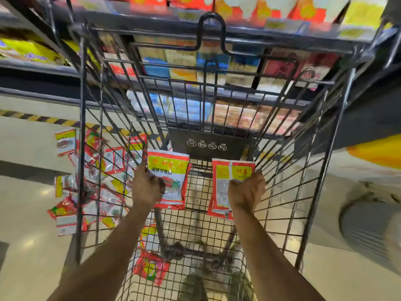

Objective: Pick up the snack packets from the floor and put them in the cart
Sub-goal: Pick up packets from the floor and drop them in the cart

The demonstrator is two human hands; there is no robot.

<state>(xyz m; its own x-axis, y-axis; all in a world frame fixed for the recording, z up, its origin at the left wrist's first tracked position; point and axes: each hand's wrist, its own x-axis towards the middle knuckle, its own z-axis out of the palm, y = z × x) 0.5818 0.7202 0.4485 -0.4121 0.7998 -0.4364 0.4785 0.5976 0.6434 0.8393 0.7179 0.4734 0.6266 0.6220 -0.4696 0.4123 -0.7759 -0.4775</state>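
Note:
Both my arms reach down into the black wire cart [321, 161]. My left hand [146, 187] grips a stack of red and yellow snack packets [171, 172] near the basket's far end. Another bunch of the same packets [221, 185] is held in my right hand [246, 193], a little to the right. Both bunches hang just above the cart's mesh floor. Many more packets [65, 142] lie scattered on the floor left of the cart, seen partly through its side. One red packet [150, 268] shows through the mesh below my left arm; I cannot tell if it lies in the cart or under it.
Store shelves [217, 68] packed with boxed goods stand right beyond the cart. A yellow and black hazard strip [39, 118] runs along the floor at their base. A grey ribbed object [366, 227] sits at the right edge. Pale floor [26, 253] spreads left of the cart.

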